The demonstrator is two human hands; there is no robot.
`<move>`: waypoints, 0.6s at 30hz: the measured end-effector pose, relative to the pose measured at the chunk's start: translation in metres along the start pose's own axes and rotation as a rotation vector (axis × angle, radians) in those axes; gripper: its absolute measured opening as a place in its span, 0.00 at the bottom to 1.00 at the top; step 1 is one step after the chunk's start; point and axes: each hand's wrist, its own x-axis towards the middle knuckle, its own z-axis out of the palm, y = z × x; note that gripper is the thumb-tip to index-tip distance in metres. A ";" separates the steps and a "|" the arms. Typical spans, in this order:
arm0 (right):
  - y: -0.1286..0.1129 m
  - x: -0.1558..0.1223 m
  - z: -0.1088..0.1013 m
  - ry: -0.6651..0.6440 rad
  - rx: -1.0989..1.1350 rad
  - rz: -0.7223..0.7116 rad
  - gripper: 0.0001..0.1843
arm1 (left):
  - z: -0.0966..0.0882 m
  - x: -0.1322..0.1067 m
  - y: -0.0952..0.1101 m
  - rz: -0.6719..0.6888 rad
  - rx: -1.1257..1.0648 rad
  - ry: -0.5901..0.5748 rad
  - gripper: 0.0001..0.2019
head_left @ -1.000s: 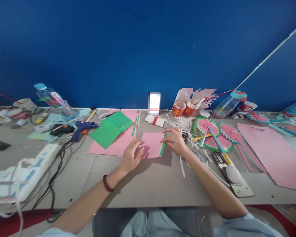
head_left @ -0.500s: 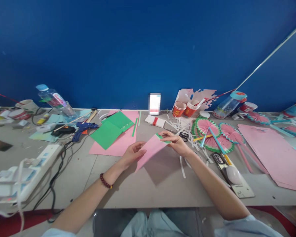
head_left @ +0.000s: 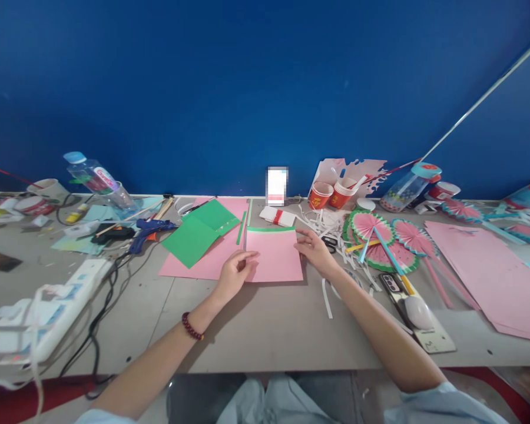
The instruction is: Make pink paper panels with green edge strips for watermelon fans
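- On the table (head_left: 247, 330), directly before the person, a small pink sheet (head_left: 276, 256) lies about flat, a green band (head_left: 271, 229) running along its far edge.
- At the sheet's left edge, the left hand (head_left: 239, 272) rests with thumb and forefinger apart, fingertips over the paper.
- At the sheet's right edge, the right hand (head_left: 311, 250) has its fingertips by the far corner; whether they pinch the paper cannot be told.
- For good handling of the sheet, light, even pressure from both sides should keep it square; a heavy thumb could crease it, and tugging one corner might skew the green band.
- Left of the sheet, green paper (head_left: 192, 241) lies on a larger pink sheet (head_left: 223, 250), partly covering it; the left hand hides whether the two pink sheets overlap.
- Right of the sheet, scissors (head_left: 330, 243) are half lost among white paper strips (head_left: 327, 221), their blades hard to make out.
- Beyond the sheet, a bright screen (head_left: 277, 185) is pixelated and unreadable.
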 end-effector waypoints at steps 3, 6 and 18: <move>0.008 0.003 -0.004 0.073 -0.152 -0.066 0.26 | 0.001 -0.003 0.000 0.043 0.102 -0.032 0.15; 0.013 0.006 -0.007 0.118 -0.277 -0.117 0.21 | 0.002 -0.008 0.004 0.120 0.300 -0.021 0.14; 0.018 0.005 -0.006 0.193 -0.745 -0.450 0.19 | 0.002 -0.009 -0.003 0.469 0.784 -0.345 0.14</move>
